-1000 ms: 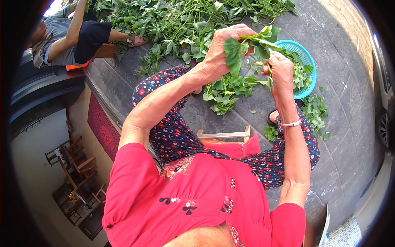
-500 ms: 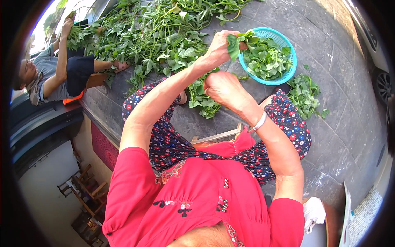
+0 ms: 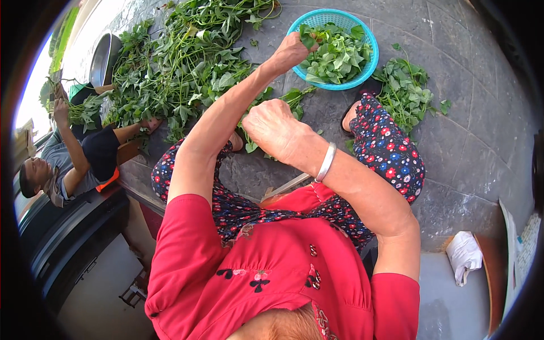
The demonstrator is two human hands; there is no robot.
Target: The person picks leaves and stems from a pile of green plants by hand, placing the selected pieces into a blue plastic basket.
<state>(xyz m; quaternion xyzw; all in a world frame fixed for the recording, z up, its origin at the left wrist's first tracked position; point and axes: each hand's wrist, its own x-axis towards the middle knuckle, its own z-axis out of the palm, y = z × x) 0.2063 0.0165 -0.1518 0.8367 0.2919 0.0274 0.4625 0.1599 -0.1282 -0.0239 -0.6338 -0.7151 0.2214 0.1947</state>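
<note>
My left hand [image 3: 290, 52] is closed at the left rim of a turquoise plastic basket [image 3: 374, 56], its fingertips pinching a green leaf [image 3: 309, 38]. Loose picked leaves [image 3: 340, 59] fill much of the basket. Nearer my body, my right hand [image 3: 275, 127] makes a fist with its back toward me, so whatever it may hold is hidden. Just behind that fist, leafy stems [image 3: 294, 99] lie on the dark floor between my feet.
A wide heap of leafy vines [image 3: 187, 68] spreads at the far left. Right of the basket lies a smaller pile of leafy stems [image 3: 405, 90]. At far left another person [image 3: 73, 156] sits holding greens, near a metal basin [image 3: 105, 59]. A white bag [image 3: 464, 255] sits at lower right.
The view has shifted. My left hand has come closer over the basket with its leaves lower, while my right fist has drawn back from it. The other person's raised hand is lower.
</note>
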